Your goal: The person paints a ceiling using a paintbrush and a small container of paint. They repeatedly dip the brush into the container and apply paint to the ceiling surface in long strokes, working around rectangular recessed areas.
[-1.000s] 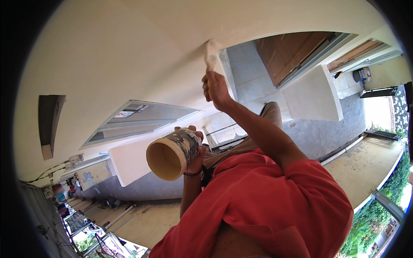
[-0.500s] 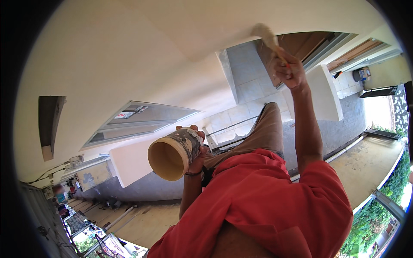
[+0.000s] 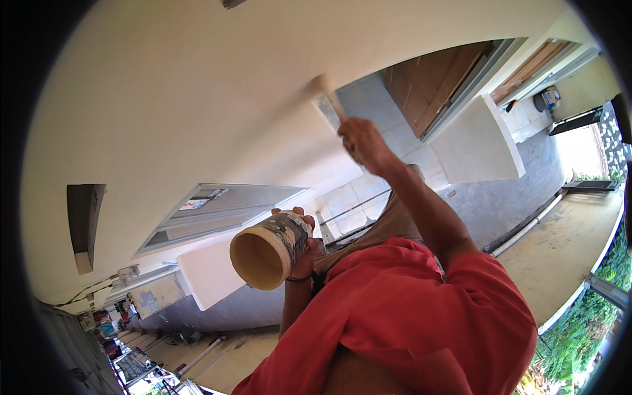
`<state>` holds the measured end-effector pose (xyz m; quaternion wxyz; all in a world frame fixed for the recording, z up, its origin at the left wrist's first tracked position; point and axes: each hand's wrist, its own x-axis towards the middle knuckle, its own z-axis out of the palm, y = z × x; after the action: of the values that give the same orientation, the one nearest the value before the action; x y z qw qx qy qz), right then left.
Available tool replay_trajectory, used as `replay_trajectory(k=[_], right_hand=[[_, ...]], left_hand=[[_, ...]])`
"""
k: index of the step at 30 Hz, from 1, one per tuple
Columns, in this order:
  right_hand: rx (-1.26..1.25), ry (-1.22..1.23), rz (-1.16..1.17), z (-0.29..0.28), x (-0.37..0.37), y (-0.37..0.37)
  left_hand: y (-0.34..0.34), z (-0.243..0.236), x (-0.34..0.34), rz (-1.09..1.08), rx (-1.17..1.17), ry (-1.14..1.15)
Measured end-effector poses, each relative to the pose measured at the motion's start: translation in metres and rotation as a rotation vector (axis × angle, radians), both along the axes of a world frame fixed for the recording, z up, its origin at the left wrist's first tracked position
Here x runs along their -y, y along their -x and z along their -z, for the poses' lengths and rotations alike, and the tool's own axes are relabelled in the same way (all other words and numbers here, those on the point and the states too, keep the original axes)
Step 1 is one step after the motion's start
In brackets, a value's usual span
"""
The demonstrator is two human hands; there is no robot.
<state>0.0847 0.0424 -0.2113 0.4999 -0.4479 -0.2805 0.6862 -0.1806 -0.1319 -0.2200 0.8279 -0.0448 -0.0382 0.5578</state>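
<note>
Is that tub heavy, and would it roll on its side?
The tub is probably fairly light for its size, as the left hand alone holds it up. On its side, it would likely roll, since it looks round.

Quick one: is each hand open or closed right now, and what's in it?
Left hand: closed around a pale yellow tub.
Right hand: closed on the handle of a brush.

A stained tan ledge (image 3: 567, 242); a white pipe (image 3: 530, 223) lies along it
</note>
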Motion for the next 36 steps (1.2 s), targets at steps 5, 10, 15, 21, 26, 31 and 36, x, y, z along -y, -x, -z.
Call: replay_trajectory(k=[5,10,15,21,26,31,36], right_hand=[[-0.458,0.156,-0.213,-0.018,-0.017,-0.041],[-0.379,-0.131,0.150,-0.052,-0.022,-0.149],[-0.279,-0.205,0.576,-0.058,-0.033,-0.148],[-0.161,-0.174,0.257,-0.057,-0.032,0.054],[-0.159,-0.064,-0.310,-0.058,-0.001,0.094],[-0.712,0.079,-0.390,-0.047,-0.042,-0.002],[-0.561,-0.155,-0.034,-0.072,-0.028,-0.092]], left_hand=[[0.002,-0.001,-0.005,0.030,-0.008,-0.009],[-0.005,0.001,0.000,0.007,-0.011,-0.029],[0.001,0.004,0.004,0.033,-0.036,-0.004],[-0.002,0.005,0.004,0.013,-0.010,0.010],[0.001,0.007,0.004,-0.005,-0.052,-0.012],[0.000,0.012,0.010,-0.033,-0.056,-0.026],[-0.002,0.017,0.014,-0.044,-0.035,-0.011]])
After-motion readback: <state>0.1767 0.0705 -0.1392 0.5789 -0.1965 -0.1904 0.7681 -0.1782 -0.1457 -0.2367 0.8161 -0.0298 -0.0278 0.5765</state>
